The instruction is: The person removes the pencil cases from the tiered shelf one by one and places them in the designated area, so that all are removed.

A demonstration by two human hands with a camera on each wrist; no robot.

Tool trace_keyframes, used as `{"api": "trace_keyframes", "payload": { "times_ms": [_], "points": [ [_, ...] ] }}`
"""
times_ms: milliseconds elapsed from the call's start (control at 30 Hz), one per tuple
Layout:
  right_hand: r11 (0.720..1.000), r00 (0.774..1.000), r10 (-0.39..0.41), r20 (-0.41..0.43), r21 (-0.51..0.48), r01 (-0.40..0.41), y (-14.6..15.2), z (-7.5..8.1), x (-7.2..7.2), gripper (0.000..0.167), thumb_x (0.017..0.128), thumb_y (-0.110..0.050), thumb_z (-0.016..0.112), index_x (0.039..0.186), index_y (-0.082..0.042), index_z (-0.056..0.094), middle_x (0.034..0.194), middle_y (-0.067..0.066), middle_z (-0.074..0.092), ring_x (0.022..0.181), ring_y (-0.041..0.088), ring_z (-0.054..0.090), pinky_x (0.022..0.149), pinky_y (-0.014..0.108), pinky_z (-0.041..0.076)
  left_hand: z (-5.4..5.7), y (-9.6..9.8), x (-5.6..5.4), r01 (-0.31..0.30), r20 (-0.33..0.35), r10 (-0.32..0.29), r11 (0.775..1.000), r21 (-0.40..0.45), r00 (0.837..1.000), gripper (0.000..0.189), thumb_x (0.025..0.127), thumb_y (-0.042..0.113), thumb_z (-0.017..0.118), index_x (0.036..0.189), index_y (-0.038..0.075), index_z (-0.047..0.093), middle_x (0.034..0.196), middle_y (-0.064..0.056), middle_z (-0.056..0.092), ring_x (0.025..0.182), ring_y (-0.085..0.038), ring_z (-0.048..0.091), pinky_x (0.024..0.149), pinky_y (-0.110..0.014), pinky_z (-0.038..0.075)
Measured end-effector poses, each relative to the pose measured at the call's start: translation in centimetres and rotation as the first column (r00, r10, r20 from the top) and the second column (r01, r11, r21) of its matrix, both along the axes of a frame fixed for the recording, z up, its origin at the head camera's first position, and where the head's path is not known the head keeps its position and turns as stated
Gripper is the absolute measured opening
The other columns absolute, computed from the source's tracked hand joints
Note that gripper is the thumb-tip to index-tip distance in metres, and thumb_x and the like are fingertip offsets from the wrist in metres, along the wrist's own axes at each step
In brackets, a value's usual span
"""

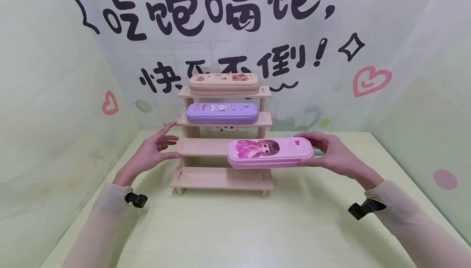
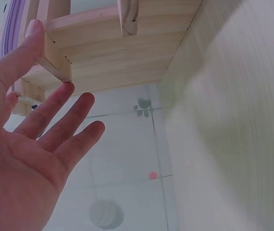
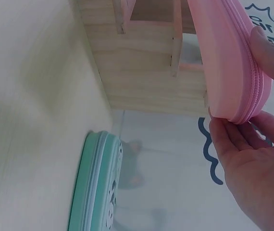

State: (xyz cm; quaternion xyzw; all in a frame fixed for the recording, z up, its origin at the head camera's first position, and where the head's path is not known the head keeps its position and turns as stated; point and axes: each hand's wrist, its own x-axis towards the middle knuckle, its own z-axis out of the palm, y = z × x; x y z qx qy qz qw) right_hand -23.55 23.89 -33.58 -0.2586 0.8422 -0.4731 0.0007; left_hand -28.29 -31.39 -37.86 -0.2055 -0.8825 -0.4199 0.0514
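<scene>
Right hand [image 1: 337, 155] grips pink pencil case [image 1: 270, 154] by right end, top up; left hand [image 1: 151, 148], fingers spread, empty, touches wooden tiered rack [image 1: 220, 178], probably steadying it.

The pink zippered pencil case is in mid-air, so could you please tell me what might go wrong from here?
The right hand grips the pink zippered pencil case by one end, so its free end might dip or catch on the wooden stand. The left hand is at the stand's left side and could nudge it, shifting the purple pencil case.
</scene>
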Motion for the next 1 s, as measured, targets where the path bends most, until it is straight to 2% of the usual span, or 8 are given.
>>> {"api": "trace_keyframes", "payload": {
  "times_ms": [233,533,1000],
  "points": [
    [1.0,1.0,0.0,-0.019,0.003,0.0,1.9,0.0,0.2,0.069,0.085,-0.009,0.09,0.147,-0.002,0.059,0.14,0.014,0.06,0.117,0.012,0.064,0.091,0.019,0.057,0.1,0.1,0.0,-0.003,0.01,0.003,1.0,0.01,1.0,0.105,0.086,0.023,0.091,0.168,0.035,0.027,0.141,-0.019,0.064,0.131,-0.043,0.059,0.114,-0.056,0.044],
    [1.0,0.998,-0.006,-0.066,0.016,0.007,4.5,-0.1,0.5,0.069,0.085,-0.006,0.09,0.147,-0.006,0.06,0.137,0.011,0.061,0.113,0.013,0.065,0.088,0.017,0.056,0.4,0.3,0.3,-0.004,0.025,0.003,1.0,0.017,1.0,0.108,0.086,0.019,0.091,0.17,0.033,0.023,0.143,-0.021,0.062,0.132,-0.043,0.059,0.114,-0.058,0.044],
    [0.997,0.992,-0.08,-0.101,0.009,0.081,9.1,-0.2,1.7,0.07,0.082,0.007,0.087,0.145,-0.005,0.061,0.135,0.004,0.064,0.112,0.01,0.066,0.083,0.016,0.057,0.1,0.1,0.2,-0.015,0.013,0.015,1.0,-0.008,1.0,0.107,0.086,0.027,0.091,0.169,0.038,0.025,0.143,-0.018,0.063,0.133,-0.042,0.059,0.114,-0.056,0.044]
  ]
}}
